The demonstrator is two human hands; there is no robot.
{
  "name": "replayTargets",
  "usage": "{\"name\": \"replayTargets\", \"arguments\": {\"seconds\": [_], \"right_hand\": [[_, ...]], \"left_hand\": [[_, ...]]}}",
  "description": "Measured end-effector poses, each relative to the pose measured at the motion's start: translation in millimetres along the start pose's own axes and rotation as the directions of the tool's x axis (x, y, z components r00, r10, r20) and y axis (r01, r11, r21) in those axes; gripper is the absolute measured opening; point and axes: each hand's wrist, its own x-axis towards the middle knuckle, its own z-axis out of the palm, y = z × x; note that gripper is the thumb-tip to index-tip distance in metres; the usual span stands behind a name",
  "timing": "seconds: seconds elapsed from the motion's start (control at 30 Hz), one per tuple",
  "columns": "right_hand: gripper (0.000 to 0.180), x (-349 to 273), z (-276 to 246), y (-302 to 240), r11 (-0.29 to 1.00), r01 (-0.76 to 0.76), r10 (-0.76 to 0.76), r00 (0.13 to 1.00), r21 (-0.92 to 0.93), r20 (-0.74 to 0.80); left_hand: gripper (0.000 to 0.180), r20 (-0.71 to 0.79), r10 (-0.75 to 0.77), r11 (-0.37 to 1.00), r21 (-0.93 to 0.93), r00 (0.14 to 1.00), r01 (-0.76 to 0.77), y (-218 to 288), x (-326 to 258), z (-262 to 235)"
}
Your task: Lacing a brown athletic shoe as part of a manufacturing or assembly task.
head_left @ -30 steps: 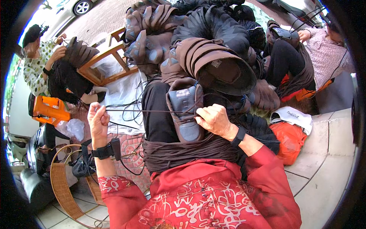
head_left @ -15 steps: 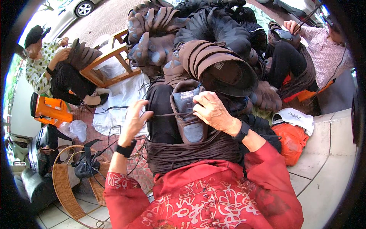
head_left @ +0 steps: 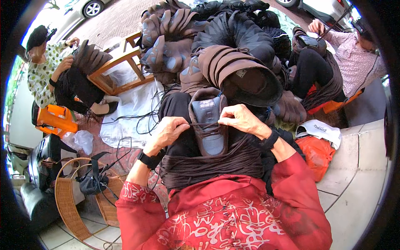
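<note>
Shoe upper point(head_left: 208, 114): lying ahead of you between your hands, its long axis pointing away from you.
Left hand point(head_left: 168, 132): pinching the dark lace point(head_left: 203, 124), left of the upper.
Right hand point(head_left: 241, 118): pinching too, sitting nearer, at the right edge.
Hidden: your fingertips are covering the gripped lace.

Carries, on the lap point(head_left: 181, 146), a dark lace bundle point(head_left: 212, 170) at six o'clock and a brown-and-blue shoe point(head_left: 211, 143) at centre. On reddish paving point(head_left: 91, 126), bears a white sheet point(head_left: 120, 129) at nine o'clock; on pale tiles point(head_left: 343, 177), an orange bag point(head_left: 313, 157) past three.
</note>
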Motion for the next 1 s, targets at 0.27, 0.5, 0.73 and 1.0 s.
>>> {"name": "replayTargets", "arguments": {"seconds": [0.27,0.5,0.73,1.0], "right_hand": [[0.026,0.8,-35.3,-33.4,0.878,0.106,-0.044,0.989,-0.466,0.14],[0.038,37.5,-10.5,-68.8,0.962,0.238,-0.216,0.963,-0.134,0.162],[0.033,49.5,-5.5,-70.8,0.944,0.27,-0.256,0.962,-0.189,0.097],[0.031,13.0,-84.6,-57.5,0.929,0.192,-0.056,0.919,-0.318,0.391]], "left_hand": [[0.018,-0.309,0.183,0.981,0.117,0.934,-0.153,18.4,-15.2,-0.2],[0.03,-0.016,0.511,0.556,0.769,0.859,-0.316,73.9,1.4,65.8],[0.027,-0.1,0.459,0.535,0.825,0.883,-0.184,59.2,19.1,71.7],[0.016,0.016,0.256,0.967,0.016,0.967,-0.256,114.8,-43.3,-17.6]]}}
